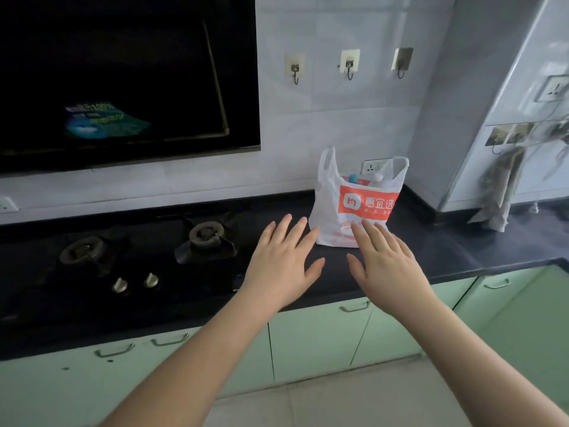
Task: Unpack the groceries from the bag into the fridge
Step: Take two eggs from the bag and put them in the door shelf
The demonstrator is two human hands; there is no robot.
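Note:
A white plastic grocery bag (332, 208) with an orange logo panel stands upright on the dark countertop (462, 251) against the tiled wall. Its two handles stick up, and a blue cap (353, 177) and a white bottle top (377, 177) show in its mouth. My left hand (283, 263) is stretched out flat with fingers spread, just left of the bag's base. Spread the same way, my right hand (388, 266) covers the bag's lower front; whether it touches I cannot tell. Neither hand holds anything. No fridge is in view.
A two-burner gas hob (147, 251) with two knobs fills the counter to the left, under a black range hood (123, 81). Three wall hooks (349, 64) hang above the bag. Cloths (498, 192) hang at the right corner. Pale green cabinet doors (317, 337) run below the counter.

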